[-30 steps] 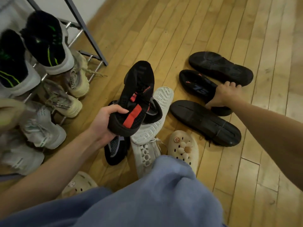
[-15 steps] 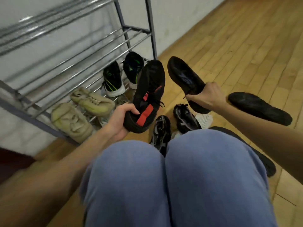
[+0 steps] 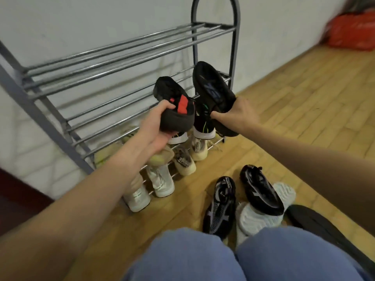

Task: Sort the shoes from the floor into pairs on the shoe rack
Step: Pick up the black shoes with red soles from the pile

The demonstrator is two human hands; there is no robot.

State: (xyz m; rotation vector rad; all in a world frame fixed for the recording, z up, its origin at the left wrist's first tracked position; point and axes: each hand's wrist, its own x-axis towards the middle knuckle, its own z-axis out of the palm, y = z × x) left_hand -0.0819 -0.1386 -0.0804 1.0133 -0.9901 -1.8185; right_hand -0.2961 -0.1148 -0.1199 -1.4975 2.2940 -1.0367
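My left hand [image 3: 157,128] grips the heel of a black shoe with a red patch [image 3: 174,106], held up in front of the grey metal shoe rack [image 3: 113,55]. My right hand [image 3: 237,115] holds a second black shoe [image 3: 215,92] by its heel, sole side towards me, just right of the first. Both shoes hover near the rack's middle shelf. On the floor lie two black mesh shoes [image 3: 220,207] [image 3: 260,190], one resting on white shoes [image 3: 257,218], and a black sole [image 3: 324,226] at the right.
The rack's lower shelves hold black-and-white sneakers [image 3: 203,128], beige sneakers [image 3: 199,150] and white sneakers [image 3: 160,181]. The two upper shelves carry nothing. A red bag [image 3: 353,31] sits far right by the wall. My blue-trousered knees [image 3: 223,258] fill the bottom.
Both hands have carried their black shoes up and towards the rack, closer together. The view has swung up, so the rack's top shelves and arch now show.
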